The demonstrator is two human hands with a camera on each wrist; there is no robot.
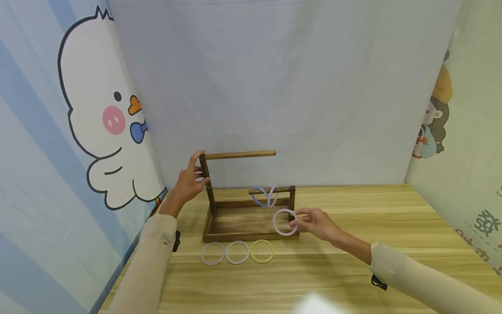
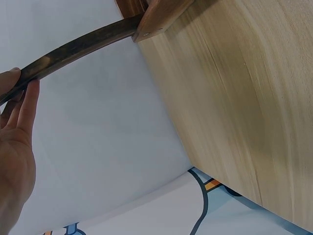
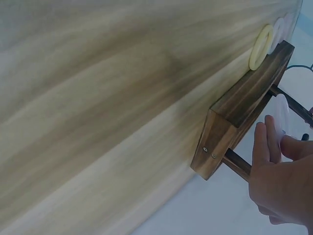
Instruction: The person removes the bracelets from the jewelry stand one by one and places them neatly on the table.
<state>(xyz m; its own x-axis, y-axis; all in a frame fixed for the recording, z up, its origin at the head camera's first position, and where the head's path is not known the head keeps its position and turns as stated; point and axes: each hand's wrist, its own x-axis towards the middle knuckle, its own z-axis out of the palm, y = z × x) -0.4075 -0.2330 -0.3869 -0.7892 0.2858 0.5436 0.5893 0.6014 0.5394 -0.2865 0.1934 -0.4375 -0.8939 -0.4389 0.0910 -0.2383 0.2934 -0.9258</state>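
My left hand (image 1: 189,184) holds the tall left post (image 1: 207,185) of a dark wooden rack, thumb on one side and fingers on the other. In the left wrist view that hand (image 2: 17,156) grips the post near its end. A pale lilac ring (image 1: 276,230) is pinched between the thumb and fingers of my right hand (image 1: 317,223), upright in front of the rack's right end. The right wrist view shows the same ring (image 3: 281,110) nearly edge-on. On the rack's short lower bar (image 1: 283,189) hang a blue ring (image 1: 256,199) and a pale lavender ring (image 1: 274,201).
Flat on the table (image 1: 345,279), before the rack's front edge (image 1: 251,237), lie a pinkish ring (image 1: 202,260), a white ring (image 1: 228,259) and a yellow ring (image 1: 262,261) in a row. A long upper bar (image 1: 241,155) juts right from the tall post. Curtains surround the table.
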